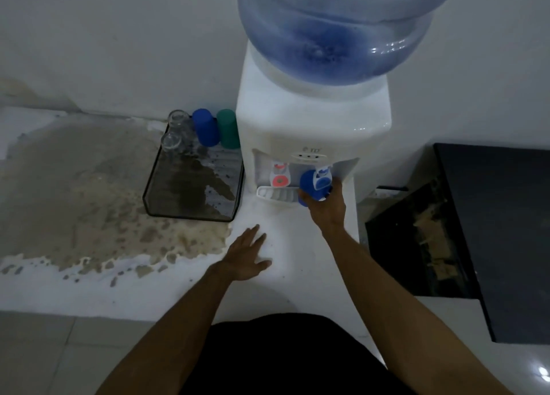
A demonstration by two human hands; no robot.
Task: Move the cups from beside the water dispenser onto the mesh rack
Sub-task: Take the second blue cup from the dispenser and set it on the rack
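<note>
- Left hand [248,256]: I am resting it spread flat on the tabletop [282,275].
- Right hand [326,205]: I am gripping a blue cup [309,186] at the water dispenser [312,126].
- Mesh rack [193,186]: it is carrying four upturned cups.

Blue cup [308,186] at dispenser taps
</note>
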